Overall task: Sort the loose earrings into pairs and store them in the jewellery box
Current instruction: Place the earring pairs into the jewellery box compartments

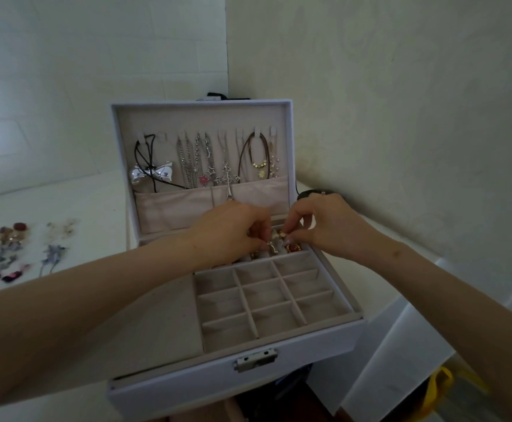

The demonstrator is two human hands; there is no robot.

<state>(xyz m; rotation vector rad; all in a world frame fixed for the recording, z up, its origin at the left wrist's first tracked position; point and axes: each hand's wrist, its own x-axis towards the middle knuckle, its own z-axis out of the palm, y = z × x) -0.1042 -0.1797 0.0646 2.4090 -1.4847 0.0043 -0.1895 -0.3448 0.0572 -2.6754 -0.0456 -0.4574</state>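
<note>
gold earrings (280, 239) pinched by left hand (232, 234) and right hand (328, 228) over far jewellery box (291, 345) slots; could slip, mixing pairs.

Small earring (274, 243) half hidden behind left hand (233, 233), shape unclear.

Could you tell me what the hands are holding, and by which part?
The right hand and left hand pinch a small gold-and-white earring by fingertips above the white jewellery box; which part is too small to tell.
</note>
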